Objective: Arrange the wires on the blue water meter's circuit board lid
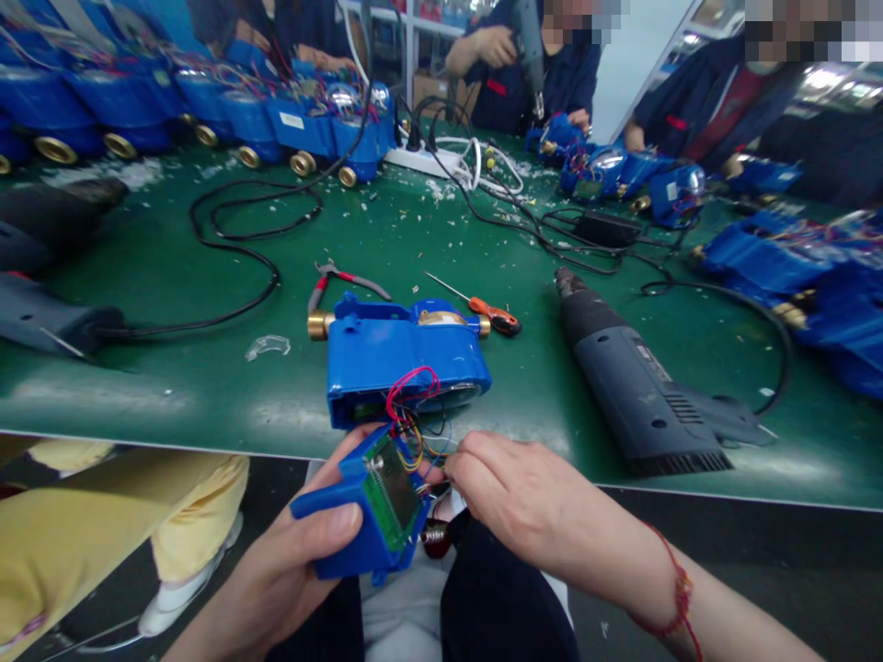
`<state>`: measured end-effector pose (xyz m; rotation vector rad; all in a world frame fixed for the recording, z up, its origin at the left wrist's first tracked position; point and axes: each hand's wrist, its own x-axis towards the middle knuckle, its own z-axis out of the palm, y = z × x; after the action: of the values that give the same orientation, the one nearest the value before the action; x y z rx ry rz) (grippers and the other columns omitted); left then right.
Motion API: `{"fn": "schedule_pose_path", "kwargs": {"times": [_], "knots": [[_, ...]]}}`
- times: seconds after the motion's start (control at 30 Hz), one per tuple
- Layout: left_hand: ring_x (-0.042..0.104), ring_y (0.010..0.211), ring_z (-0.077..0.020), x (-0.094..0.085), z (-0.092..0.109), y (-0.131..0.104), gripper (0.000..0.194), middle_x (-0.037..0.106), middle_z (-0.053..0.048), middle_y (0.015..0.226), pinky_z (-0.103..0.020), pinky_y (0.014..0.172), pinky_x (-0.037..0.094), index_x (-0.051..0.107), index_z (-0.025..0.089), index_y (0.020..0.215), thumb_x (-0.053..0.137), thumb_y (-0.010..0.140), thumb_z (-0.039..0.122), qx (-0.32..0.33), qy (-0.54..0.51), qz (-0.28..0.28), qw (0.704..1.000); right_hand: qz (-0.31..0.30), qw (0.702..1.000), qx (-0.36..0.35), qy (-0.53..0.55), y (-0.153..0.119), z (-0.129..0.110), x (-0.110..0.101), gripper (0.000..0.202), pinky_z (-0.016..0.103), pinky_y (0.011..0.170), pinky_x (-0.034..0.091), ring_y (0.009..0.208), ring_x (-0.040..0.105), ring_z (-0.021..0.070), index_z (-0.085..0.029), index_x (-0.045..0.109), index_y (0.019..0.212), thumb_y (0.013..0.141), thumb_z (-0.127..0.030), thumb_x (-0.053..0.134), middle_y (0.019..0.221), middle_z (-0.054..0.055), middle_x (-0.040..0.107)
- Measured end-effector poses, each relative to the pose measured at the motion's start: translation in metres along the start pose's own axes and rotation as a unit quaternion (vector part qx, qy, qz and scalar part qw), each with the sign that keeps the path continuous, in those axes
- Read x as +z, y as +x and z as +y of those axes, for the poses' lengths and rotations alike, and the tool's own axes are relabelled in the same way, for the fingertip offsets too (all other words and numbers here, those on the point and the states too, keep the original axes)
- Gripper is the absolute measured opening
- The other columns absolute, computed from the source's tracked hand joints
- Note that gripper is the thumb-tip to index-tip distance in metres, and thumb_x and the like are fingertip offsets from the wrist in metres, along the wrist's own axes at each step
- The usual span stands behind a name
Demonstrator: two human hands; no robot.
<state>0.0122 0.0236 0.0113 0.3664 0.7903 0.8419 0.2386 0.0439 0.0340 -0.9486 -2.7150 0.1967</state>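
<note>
Left hand (303,542) gripped blue plastic module with green circuit board (386,506), before green table (207,395); right hand (510,487) pinched thin multicoloured wires (414,448). Looked partway: wires apparently reached blue brass-ended meter body (407,354), module outside it.

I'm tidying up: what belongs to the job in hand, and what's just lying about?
Likely job:
- blue plastic housing with circuit board
- thin coloured wires
- blue plastic body with brass ends

Likely idle:
- orange-black screwdriver
- red-grey pliers
- clear plastic scrap
</note>
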Motion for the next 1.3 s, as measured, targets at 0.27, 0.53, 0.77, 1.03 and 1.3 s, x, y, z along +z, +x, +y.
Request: {"fn": "schedule_pose_path", "kwargs": {"times": [0.27, 0.53, 0.77, 1.03, 1.3], "knots": [[0.061, 0.117, -0.0354, -0.008, -0.002, -0.003, 0.078, 0.071, -0.008, 0.122, -0.044, 0.096, 0.051, 0.045, 0.025, 0.141, 0.078, 0.071, 0.036, -0.015, 0.012, 0.010, 1.000, 0.010, 0.999, -0.011, -0.031, 0.002, 0.001, 0.004, 0.030, 0.032, 0.048, 0.032, 0.062, 0.045, 0.0169, -0.015, 0.053, 0.092, 0.102, -0.014, 0.024, 0.074, 0.004, 0.051], [0.065, 0.111, -0.0359, -0.002, 0.003, -0.002, 0.081, 0.074, -0.009, 0.115, -0.040, 0.090, 0.054, 0.049, 0.022, 0.137, 0.082, 0.065, 0.037, -0.034, 0.009, 0.039, 0.999, 0.001, 0.976, 0.095, 0.195, 0.000, 0.010, 0.000, 0.013, 0.024, 0.061, 0.038, 0.070, 0.049, 0.0110, -0.016, 0.049, 0.092, 0.101, -0.016, 0.039, 0.082, 0.001, 0.053], [0.066, 0.111, -0.0322, 0.000, 0.003, -0.003, 0.061, 0.073, -0.007, 0.116, -0.036, 0.089, 0.056, 0.055, 0.022, 0.131, 0.075, 0.074, 0.030, -0.030, -0.006, 0.049, 0.998, -0.010, 0.963, 0.100, 0.249, 0.004, 0.014, -0.003, 0.017, 0.023, 0.068, 0.040, 0.075, 0.051, 0.0124, -0.014, 0.056, 0.089, 0.099, -0.015, 0.043, 0.083, 0.003, 0.057], [0.069, 0.106, -0.0310, -0.011, -0.002, 0.002, 0.064, 0.074, -0.006, 0.114, -0.034, 0.084, 0.058, 0.059, 0.027, 0.129, 0.082, 0.069, 0.030, -0.026, -0.022, 0.027, 0.999, -0.045, 0.986, 0.026, 0.157, 0.009, 0.017, -0.007, 0.021, 0.027, 0.067, 0.037, 0.076, 0.050, 0.0150, -0.013, 0.063, 0.091, 0.099, -0.023, 0.048, 0.082, 0.003, 0.060], [0.065, 0.112, -0.0332, 0.004, 0.004, -0.003, 0.084, 0.070, -0.007, 0.124, -0.034, 0.087, 0.057, 0.053, 0.027, 0.135, 0.087, 0.059, 0.034, -0.034, 0.018, 0.072, 0.997, -0.089, 0.988, 0.027, 0.121, 0.013, 0.015, -0.012, 0.019, 0.030, 0.066, 0.034, 0.073, 0.047, 0.0163, -0.014, 0.061, 0.089, 0.098, -0.017, 0.045, 0.081, 0.003, 0.059]]}}
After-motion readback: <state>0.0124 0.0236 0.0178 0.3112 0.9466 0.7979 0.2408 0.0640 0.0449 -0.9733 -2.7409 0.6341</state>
